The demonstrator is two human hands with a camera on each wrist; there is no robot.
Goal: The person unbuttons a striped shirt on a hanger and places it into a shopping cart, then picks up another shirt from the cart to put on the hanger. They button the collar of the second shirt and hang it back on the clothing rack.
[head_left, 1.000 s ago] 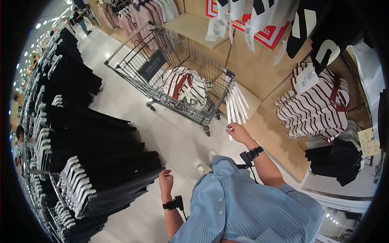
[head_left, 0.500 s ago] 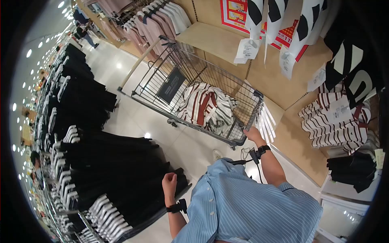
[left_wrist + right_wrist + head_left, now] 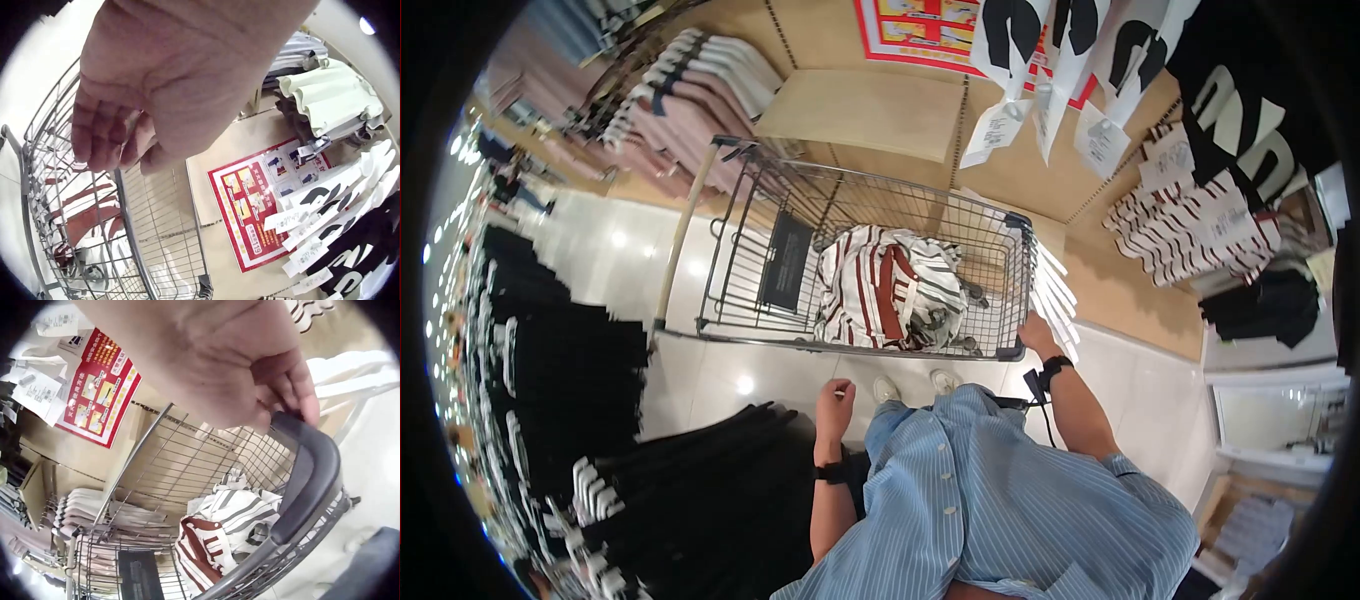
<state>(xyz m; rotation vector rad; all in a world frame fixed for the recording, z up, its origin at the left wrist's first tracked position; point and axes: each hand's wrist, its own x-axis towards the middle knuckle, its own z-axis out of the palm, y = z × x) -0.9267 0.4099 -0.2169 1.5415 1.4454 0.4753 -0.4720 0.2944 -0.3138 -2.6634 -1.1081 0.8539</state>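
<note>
My right hand (image 3: 1037, 335) grips the near front corner of a wire shopping cart (image 3: 1030, 270), its fingers curled over the dark plastic corner piece (image 3: 329, 464) in the right wrist view. Inside the cart lies a heap of striped clothes (image 3: 890, 290), white with brown and grey stripes. My left hand (image 3: 834, 408) hangs in front of the cart's long near side, fingers loosely curled. From the left wrist view, that hand (image 3: 175, 81) overlaps the cart's mesh and seems to hold nothing.
White hangers (image 3: 1055, 300) fan out just beyond the cart's front end. Racks of black garments (image 3: 720, 500) stand close on my left. Along the wall are a wooden shelf (image 3: 860, 115), pink shirts (image 3: 675, 145), a red-bordered poster (image 3: 920, 35) and hanging striped tops (image 3: 1190, 235).
My right hand has gone from beside the white hangers to the cart's corner and holds it. The cart now sits closer and more squarely across my front. My left hand remains loosely curled.
</note>
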